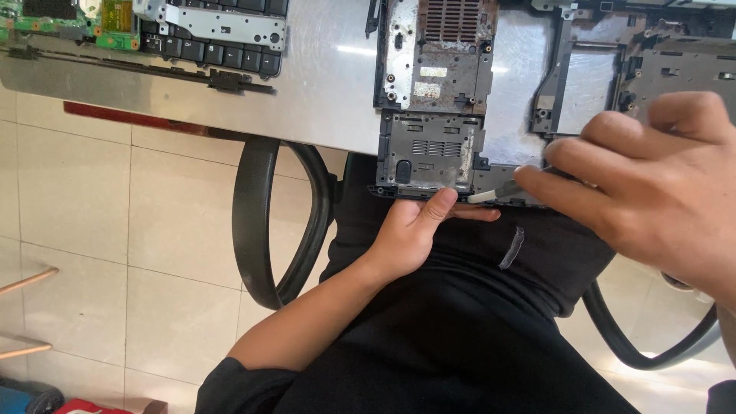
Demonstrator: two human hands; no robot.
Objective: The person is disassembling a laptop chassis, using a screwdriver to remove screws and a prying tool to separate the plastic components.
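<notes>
Brushed grey metal forms the counter (pixel 322 92), smooth and reflective, with its near edge over a pale tiled floor (pixel 77 192). On it lies the laptop base shell (pixel 452 100), a dark plastic chassis turned underside up, dusty and rust-stained, with slotted vent grilles and screw holes; its near edge overhangs the counter above the person's black-clothed lap. The right hand (pixel 659 184) is over the shell's right part, its fingers (pixel 567 165) drawn together and pinching a thin pale tool (pixel 491 194) whose flat tip lies against the shell's near edge. The left hand (pixel 418 230) comes up from below, palm turned upward, thumb pressed on the shell's front rim and the other fingers (pixel 475 215) held straight along the underside of that edge, loosely together, not closed on anything. At the far left of the counter rest a black keyboard (pixel 222 38) with a metal bracket and a green circuit board (pixel 69 23). A black curved chair armrest (pixel 261 222) stands beside the lap
</notes>
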